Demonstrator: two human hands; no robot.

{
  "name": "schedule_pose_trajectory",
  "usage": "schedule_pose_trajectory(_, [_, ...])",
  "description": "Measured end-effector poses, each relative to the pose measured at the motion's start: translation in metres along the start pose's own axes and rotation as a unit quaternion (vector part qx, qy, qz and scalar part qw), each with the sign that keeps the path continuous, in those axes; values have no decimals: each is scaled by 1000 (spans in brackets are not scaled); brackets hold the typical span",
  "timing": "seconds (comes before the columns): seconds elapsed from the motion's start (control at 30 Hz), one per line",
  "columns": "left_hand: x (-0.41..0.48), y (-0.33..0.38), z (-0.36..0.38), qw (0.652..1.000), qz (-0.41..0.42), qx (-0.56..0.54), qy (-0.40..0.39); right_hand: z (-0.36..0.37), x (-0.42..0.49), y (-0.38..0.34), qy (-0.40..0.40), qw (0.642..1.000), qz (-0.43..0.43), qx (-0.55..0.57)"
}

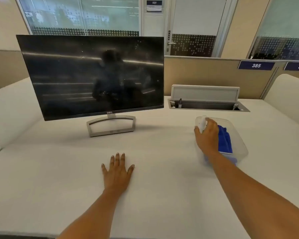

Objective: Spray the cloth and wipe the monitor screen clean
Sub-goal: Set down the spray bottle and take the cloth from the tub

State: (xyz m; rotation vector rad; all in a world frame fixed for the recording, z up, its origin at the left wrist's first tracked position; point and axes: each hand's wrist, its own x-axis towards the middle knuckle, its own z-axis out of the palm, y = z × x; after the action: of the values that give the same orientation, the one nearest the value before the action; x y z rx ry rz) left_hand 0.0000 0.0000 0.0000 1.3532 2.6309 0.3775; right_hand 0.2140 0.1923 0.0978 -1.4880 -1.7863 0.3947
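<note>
Mostly hidden, bottle (202, 124) held in right grip (208, 137); cloth (224, 140) half-covered in tub (238, 135); left grip (117, 171) flat on surface (154, 187); screen (93, 76) dusty, streaked.

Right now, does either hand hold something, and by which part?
The right hand grips the white spray bottle round its upper body, inside the clear tub. The left hand lies flat on the table, holding nothing.
</note>
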Motion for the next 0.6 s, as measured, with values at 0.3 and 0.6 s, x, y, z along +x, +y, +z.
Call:
schedule_pose_trajectory(0.3, [22, -14, 3, 998, -21, 5, 50, 5, 47, 20, -78, 994, 79, -21])
schedule_pose_trajectory(0.6, [28, -15, -2, 998, -41, 7, 44, 5, 55, 31, -16, 999, 44, 15])
